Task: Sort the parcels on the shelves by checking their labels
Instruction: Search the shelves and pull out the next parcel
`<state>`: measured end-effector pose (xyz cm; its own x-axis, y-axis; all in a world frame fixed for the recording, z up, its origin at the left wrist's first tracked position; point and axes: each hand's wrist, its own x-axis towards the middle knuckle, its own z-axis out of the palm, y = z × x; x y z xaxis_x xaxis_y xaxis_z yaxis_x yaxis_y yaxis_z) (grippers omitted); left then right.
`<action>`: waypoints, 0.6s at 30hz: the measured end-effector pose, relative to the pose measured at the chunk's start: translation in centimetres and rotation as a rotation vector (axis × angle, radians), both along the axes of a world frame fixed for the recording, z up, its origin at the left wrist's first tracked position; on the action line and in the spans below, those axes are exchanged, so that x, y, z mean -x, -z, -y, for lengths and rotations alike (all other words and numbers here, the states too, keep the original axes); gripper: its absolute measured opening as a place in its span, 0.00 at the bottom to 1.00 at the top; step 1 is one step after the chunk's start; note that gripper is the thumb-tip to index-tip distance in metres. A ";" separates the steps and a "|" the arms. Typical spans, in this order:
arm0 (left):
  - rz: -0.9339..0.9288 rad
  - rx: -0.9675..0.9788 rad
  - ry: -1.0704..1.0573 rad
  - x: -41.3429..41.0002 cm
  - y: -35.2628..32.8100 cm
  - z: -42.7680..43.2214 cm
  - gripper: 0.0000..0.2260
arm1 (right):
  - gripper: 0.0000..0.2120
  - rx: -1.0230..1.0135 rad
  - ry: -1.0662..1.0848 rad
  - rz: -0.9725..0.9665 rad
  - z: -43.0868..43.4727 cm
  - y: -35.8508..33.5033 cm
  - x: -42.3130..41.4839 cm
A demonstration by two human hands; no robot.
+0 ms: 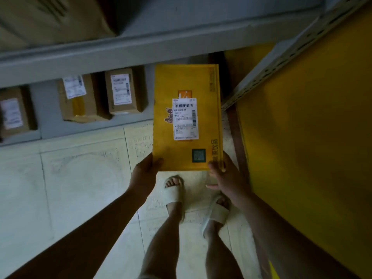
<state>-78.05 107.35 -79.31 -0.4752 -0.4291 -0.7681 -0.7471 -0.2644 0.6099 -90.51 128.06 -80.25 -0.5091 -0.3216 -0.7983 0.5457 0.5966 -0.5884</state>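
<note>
In the head view, the person is standing in front of a grey shelf (96, 128) and is holding a flat yellow parcel (165, 137) out over the tiled floor (70, 178), with its white label (184, 119) facing up.

The left hand (145, 172) is gripping the parcel's near left corner and the right hand (225, 176) is gripping its near right corner. On each hand the thumb is lying on top and the fingers (212, 186) are curling underneath, so both are clamped on the parcel's near edge. Most of the fingers are hidden beneath it.

The parcel's far end is reaching towards the lip of the shelf. Three brown parcels (122, 91) are sitting on the shelf with their own labels showing. A tall yellow carton (302, 137) is standing close on the right.

The label's barcode is showing, but the print is probably too blurred and dim from here to read.

The main risk is coming from the grip. With only the near edge held, the parcel's long body is hanging unsupported, and it could tip forward and slip down onto the sandalled feet (175, 190). Pushing it forward carelessly could knock its far end against the shelf lip or nudge the nearest brown parcel. In this poor light a misread label could send it to the wrong shelf.
</note>
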 end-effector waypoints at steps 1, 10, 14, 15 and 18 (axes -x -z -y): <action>-0.012 -0.027 -0.008 -2.0 -1.4 -1.0 0.12 | 0.27 0.017 0.005 -0.027 -1.3 -1.7 -1.8; -0.107 0.042 -0.111 -17.2 -16.6 -11.6 0.10 | 0.22 0.160 -0.078 0.017 -13.2 -16.4 -13.9; -0.162 0.136 -0.180 -22.8 -26.0 -18.3 0.07 | 0.20 0.215 -0.137 -0.092 -18.1 -24.9 -18.5; -0.180 0.148 -0.191 -23.9 -28.3 -19.9 0.08 | 0.20 0.233 -0.126 -0.123 -19.4 -27.3 -19.6; -0.265 0.177 -0.186 -26.8 -35.0 -24.1 0.11 | 0.21 0.299 -0.064 -0.223 -23.1 -34.0 -22.6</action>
<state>-51.28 131.43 -44.33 -0.5489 -0.6424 -0.5348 -0.5062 -0.2538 0.8243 -67.95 151.17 -46.22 -0.6313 -0.5605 -0.5360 0.3516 0.4093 -0.8420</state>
